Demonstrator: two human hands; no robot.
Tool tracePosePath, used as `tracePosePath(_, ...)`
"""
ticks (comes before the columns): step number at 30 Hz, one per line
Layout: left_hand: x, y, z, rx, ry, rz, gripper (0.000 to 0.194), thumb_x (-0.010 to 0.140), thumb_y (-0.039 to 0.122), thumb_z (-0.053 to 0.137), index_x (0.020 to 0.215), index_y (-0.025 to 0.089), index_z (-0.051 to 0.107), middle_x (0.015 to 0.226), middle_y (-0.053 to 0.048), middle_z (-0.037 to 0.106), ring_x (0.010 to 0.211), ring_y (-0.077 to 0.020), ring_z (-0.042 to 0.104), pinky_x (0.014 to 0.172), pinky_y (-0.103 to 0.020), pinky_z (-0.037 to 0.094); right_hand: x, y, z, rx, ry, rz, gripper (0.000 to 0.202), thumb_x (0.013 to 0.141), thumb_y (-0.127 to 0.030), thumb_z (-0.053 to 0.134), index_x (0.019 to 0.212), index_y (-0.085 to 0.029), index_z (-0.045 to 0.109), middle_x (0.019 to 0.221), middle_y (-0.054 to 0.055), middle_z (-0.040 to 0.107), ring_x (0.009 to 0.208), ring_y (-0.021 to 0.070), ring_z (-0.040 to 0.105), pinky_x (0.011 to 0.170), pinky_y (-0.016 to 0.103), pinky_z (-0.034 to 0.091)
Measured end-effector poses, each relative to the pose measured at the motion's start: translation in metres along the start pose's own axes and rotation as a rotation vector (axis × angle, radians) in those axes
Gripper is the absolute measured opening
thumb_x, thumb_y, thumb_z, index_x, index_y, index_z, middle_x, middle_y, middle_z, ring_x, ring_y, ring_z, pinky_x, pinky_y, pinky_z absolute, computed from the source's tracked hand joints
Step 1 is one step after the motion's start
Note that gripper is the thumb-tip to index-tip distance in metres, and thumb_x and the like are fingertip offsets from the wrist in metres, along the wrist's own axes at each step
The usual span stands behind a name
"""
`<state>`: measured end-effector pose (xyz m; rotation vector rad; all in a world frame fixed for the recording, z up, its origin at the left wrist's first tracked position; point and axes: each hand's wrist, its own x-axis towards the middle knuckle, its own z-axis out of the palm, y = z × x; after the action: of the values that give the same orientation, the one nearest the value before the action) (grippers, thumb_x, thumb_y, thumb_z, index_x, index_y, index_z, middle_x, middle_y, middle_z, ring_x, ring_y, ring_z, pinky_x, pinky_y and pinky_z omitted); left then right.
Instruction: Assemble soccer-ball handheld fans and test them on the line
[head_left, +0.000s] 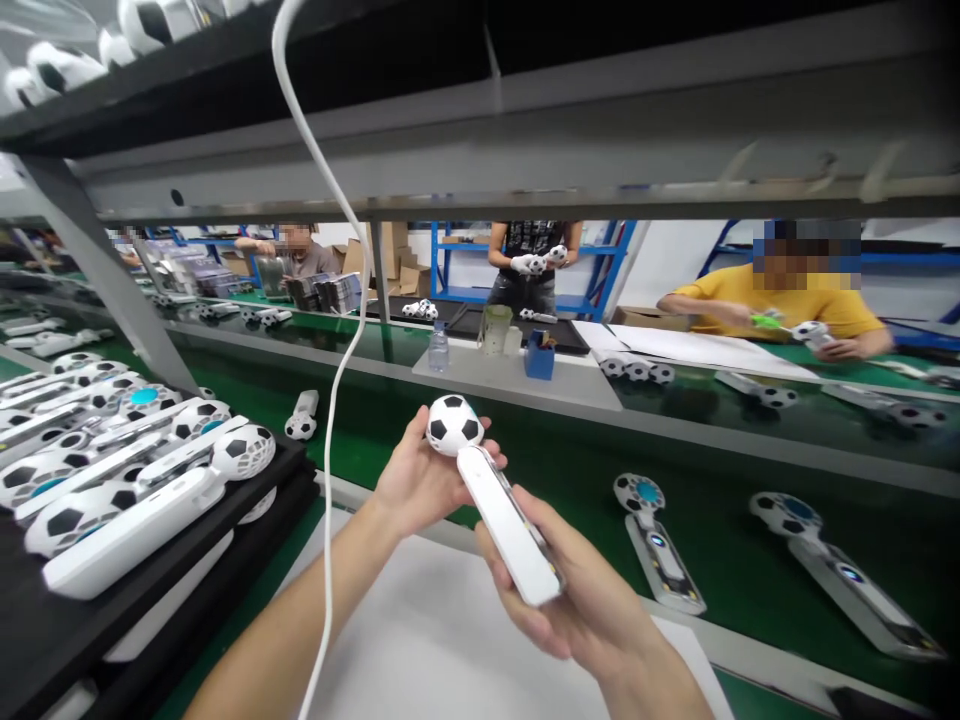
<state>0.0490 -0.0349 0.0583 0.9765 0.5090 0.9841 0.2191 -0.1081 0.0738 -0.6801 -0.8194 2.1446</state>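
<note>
Between my hands is a white handheld fan (510, 520) with a football-patterned head, held tilted above a white sheet (420, 630). My left hand (424, 475) cups the round head from behind, its fingers curled around it. Wrapped around the lower handle is my right hand (562, 570), with the thumb along the side edge. The handle's smooth white face points up at me. Two similar fans, one nearer (660, 550) and one farther right (847, 570), lie on the green belt with their blue centres and inner parts showing.
Black trays (247, 560) stacked with several football fans stand at the left. A white cable (330, 400) hangs in front of me, below an overhead shelf (480, 160). Across the belt are a bottle (439, 348), a blue box (539, 357) and co-workers, one in a yellow shirt (727, 290).
</note>
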Motion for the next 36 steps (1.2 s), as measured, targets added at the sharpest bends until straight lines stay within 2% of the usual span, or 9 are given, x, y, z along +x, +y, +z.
tracePosePath(3, 0.015, 0.002, -0.029, 0.764, 0.282, 0.017, 0.078, 0.094, 0.069, 0.009, 0.135, 0.022, 0.055, 0.123, -0.013, 0.066, 0.114, -0.0285, 0.061, 0.093, -0.043, 0.05, -0.015, -0.011, 0.003, -0.181, 0.125, -0.071, 0.033, 0.092, -0.05, 0.057, 0.086, -0.018, 0.049, 0.06, 0.001, 0.062, 0.033, 0.0099, 0.053, 0.029, 0.014, 0.032)
tracePosePath(6, 0.032, 0.004, -0.075, 1.069, 0.617, -0.004, 0.055, 0.092, 0.051, 0.055, 0.135, 0.017, 0.053, 0.138, -0.017, 0.055, 0.129, -0.0312, 0.049, 0.106, -0.05, 0.041, -0.031, -0.023, 0.005, -0.259, 0.284, -0.175, 0.036, 0.087, -0.051, 0.064, 0.081, -0.018, 0.048, 0.058, -0.001, 0.059, 0.035, 0.0089, 0.052, 0.032, 0.014, 0.032)
tracePosePath(7, 0.036, 0.005, -0.091, 1.167, 0.747, -0.02, 0.052, 0.091, 0.045, 0.06, 0.134, 0.016, 0.053, 0.143, -0.015, 0.05, 0.132, -0.0325, 0.046, 0.109, -0.055, 0.037, -0.036, -0.026, 0.005, -0.267, 0.332, -0.201, 0.039, 0.084, -0.053, 0.066, 0.081, -0.019, 0.049, 0.057, -0.001, 0.058, 0.036, 0.0088, 0.051, 0.033, 0.015, 0.032)
tracePosePath(11, 0.037, 0.009, -0.141, 1.485, 1.136, -0.078, 0.048, 0.091, 0.034, 0.063, 0.135, 0.019, 0.052, 0.151, -0.012, 0.039, 0.137, -0.0342, 0.038, 0.111, -0.062, 0.032, -0.049, -0.036, 0.002, -0.308, 0.439, -0.242, 0.047, 0.077, -0.063, 0.07, 0.084, -0.019, 0.053, 0.056, -0.001, 0.057, 0.039, 0.0102, 0.049, 0.036, 0.017, 0.034)
tracePosePath(15, 0.032, 0.013, -0.172, 1.68, 1.316, -0.178, 0.048, 0.091, 0.034, 0.063, 0.135, 0.019, 0.052, 0.152, -0.012, 0.038, 0.138, -0.0347, 0.037, 0.111, -0.061, 0.032, -0.054, -0.042, -0.002, -0.31, 0.437, -0.253, 0.046, 0.075, -0.061, 0.072, 0.09, -0.021, 0.055, 0.057, -0.002, 0.056, 0.041, 0.0117, 0.05, 0.037, 0.019, 0.033)
tracePosePath(20, 0.037, 0.007, -0.195, 1.773, 1.405, -0.365, 0.045, 0.091, 0.036, 0.063, 0.131, 0.018, 0.055, 0.146, -0.013, 0.045, 0.132, -0.0326, 0.044, 0.107, -0.058, 0.038, -0.057, -0.045, -0.005, -0.287, 0.419, -0.234, 0.048, 0.076, -0.063, 0.069, 0.089, -0.019, 0.057, 0.058, -0.001, 0.057, 0.041, 0.0109, 0.049, 0.039, 0.02, 0.035)
tracePosePath(24, 0.038, 0.001, -0.2, 1.797, 1.427, -0.462, 0.042, 0.091, 0.036, 0.063, 0.128, 0.017, 0.057, 0.139, -0.012, 0.052, 0.125, -0.0302, 0.052, 0.103, -0.055, 0.044, -0.062, -0.048, -0.005, -0.274, 0.44, -0.265, 0.048, 0.075, -0.064, 0.07, 0.083, -0.019, 0.055, 0.058, 0.0, 0.057, 0.041, 0.0106, 0.049, 0.039, 0.02, 0.033)
tracePosePath(31, 0.026, 0.002, -0.188, 1.881, 1.346, -0.406, 0.038, 0.093, 0.034, 0.061, 0.127, 0.017, 0.057, 0.132, -0.012, 0.056, 0.115, -0.0263, 0.058, 0.094, -0.048, 0.052, -0.074, -0.056, -0.027, -0.289, 0.565, -0.398, 0.044, 0.072, -0.06, 0.074, 0.085, -0.02, 0.06, 0.059, 0.001, 0.061, 0.041, 0.0128, 0.049, 0.038, 0.022, 0.037)
tracePosePath(36, 0.024, 0.001, -0.163, 1.9, 1.216, -0.29, 0.037, 0.093, 0.033, 0.061, 0.126, 0.016, 0.057, 0.13, -0.011, 0.057, 0.112, -0.0256, 0.06, 0.092, -0.047, 0.053, -0.079, -0.058, -0.047, -0.309, 0.562, -0.492, 0.041, 0.074, -0.059, 0.072, 0.085, -0.021, 0.063, 0.062, 0.003, 0.063, 0.042, 0.0148, 0.051, 0.036, 0.025, 0.04)
